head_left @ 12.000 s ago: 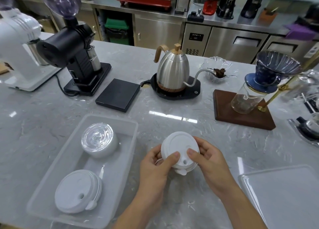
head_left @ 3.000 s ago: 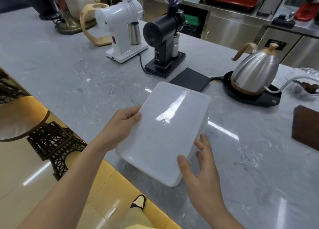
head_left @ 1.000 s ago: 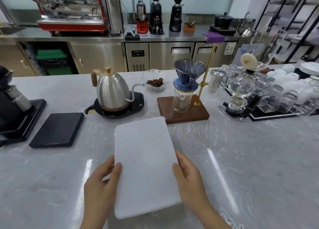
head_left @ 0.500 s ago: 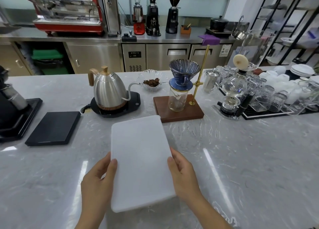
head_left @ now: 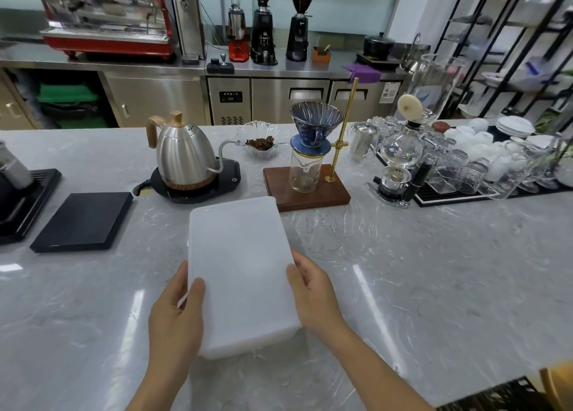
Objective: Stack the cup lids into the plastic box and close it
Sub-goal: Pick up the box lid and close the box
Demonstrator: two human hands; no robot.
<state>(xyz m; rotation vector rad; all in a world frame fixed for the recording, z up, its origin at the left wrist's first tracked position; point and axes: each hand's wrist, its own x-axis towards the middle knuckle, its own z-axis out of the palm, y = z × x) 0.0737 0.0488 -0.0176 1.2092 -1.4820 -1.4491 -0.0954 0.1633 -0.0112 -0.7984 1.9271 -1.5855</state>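
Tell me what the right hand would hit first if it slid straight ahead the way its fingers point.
The right hand points up along the box side. Going on, it likely meets the wooden stand first, though depth is unclear.

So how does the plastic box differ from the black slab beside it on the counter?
The plastic box is translucent white; the black slab is opaque. The box is larger and taller; the slab is thin. The left hand and right hand hold the box; the slab lies untouched. Both are rectangular.
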